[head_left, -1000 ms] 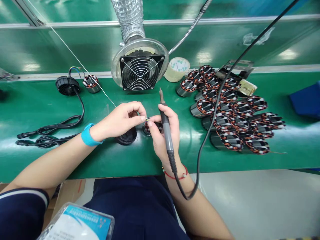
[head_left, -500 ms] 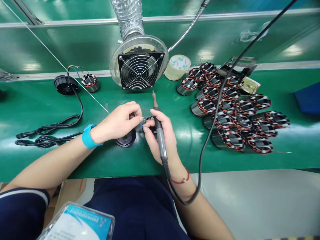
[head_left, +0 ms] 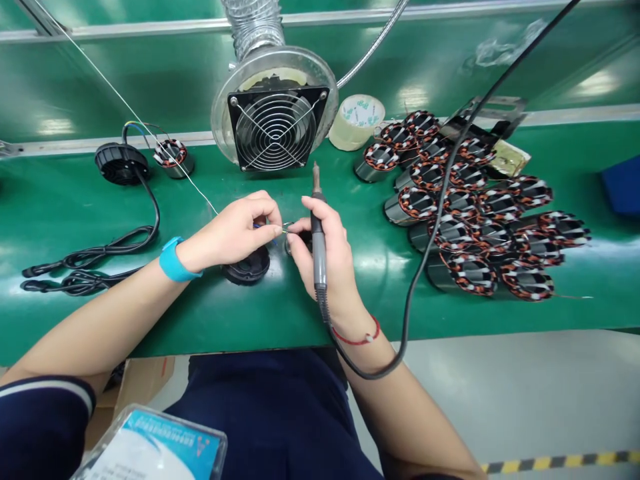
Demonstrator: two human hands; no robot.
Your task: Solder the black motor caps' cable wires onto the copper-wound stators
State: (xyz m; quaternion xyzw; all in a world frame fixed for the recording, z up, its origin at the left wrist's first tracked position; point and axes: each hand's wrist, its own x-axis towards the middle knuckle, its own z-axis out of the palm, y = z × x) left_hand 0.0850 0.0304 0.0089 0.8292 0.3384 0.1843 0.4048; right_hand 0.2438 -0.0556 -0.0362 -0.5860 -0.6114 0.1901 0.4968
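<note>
My left hand [head_left: 235, 230] pinches thin wire ends between thumb and fingertips, just above a black round cap [head_left: 247, 267] on the green bench [head_left: 65, 207]. My right hand [head_left: 325, 260] meets those fingertips and pinches the same wires, while a soldering iron [head_left: 317, 227] lies clamped along its palm, tip pointing away from me. A small motor stator sits mostly hidden behind the right hand's fingers. A thin solder wire [head_left: 125, 107] runs from the upper left down to the left hand.
A fume fan [head_left: 274, 127] on a silver duct stands straight ahead. Several copper-wound stators [head_left: 470, 207] are heaped at the right, a tape roll [head_left: 356, 120] behind them. At left lie a black cap with cable [head_left: 120, 163] and one stator [head_left: 173, 157]. The iron's cord [head_left: 450, 173] crosses the heap.
Both hands shifted slightly left and away with the wires, and the soldering iron swung more upright. My head view dropped a little, so everything on the bench sits higher in the picture.
</note>
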